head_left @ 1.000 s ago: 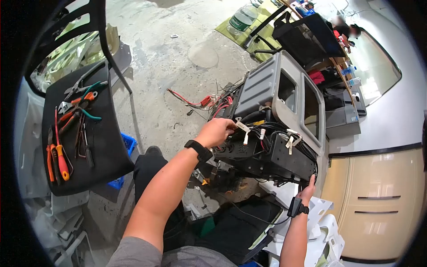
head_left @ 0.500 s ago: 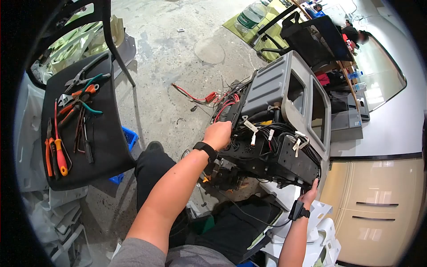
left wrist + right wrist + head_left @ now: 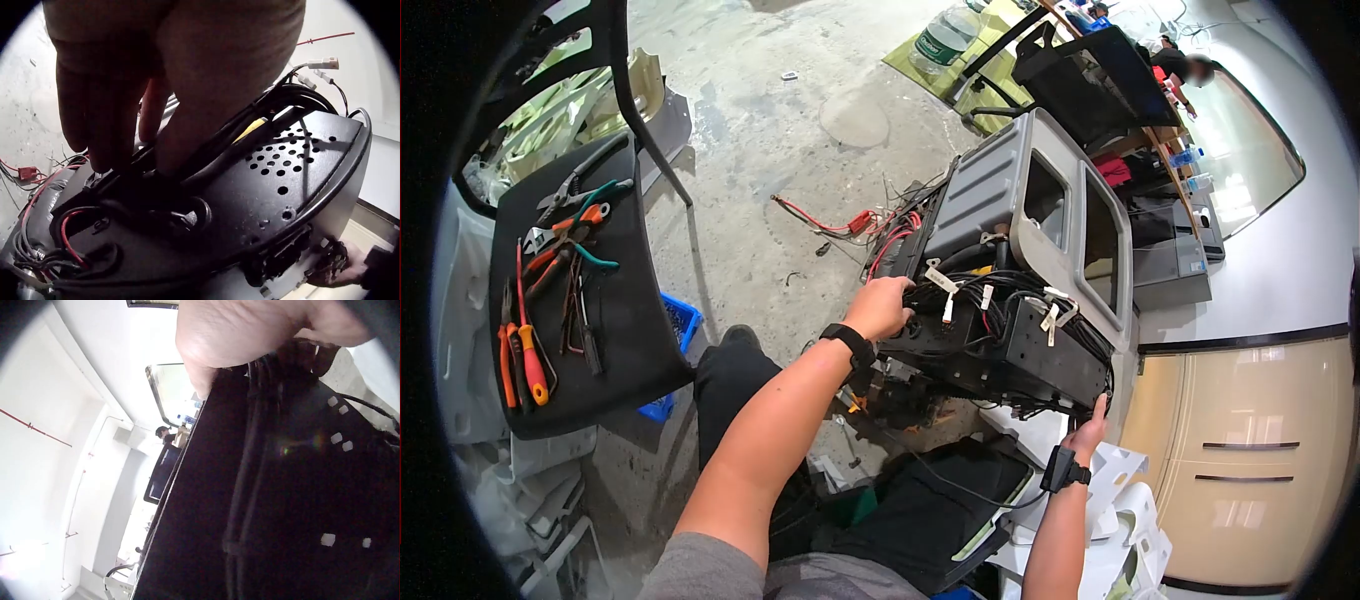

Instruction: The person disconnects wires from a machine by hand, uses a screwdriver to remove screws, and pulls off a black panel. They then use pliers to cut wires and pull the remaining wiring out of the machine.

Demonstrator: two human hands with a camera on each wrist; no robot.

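Holding the big black box (image 3: 1038, 352) against the gray shell (image 3: 968, 208).
Left grip (image 3: 878, 310) and right grip (image 3: 1086, 440) hold its two ends. It looks like a steadying step; moving it would need both tight.

Black perforated housing (image 3: 1042, 354) (tagged cables (image 3: 1010, 296) across its top).

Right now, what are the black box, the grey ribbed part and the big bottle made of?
The black box looks like satin-painted metal: flat faces with punched holes, though hard plastic is possible. The grey ribbed part seems matte moulded plastic, with rounded edges. The bottle looks like clear, shiny plastic; you can see through it.
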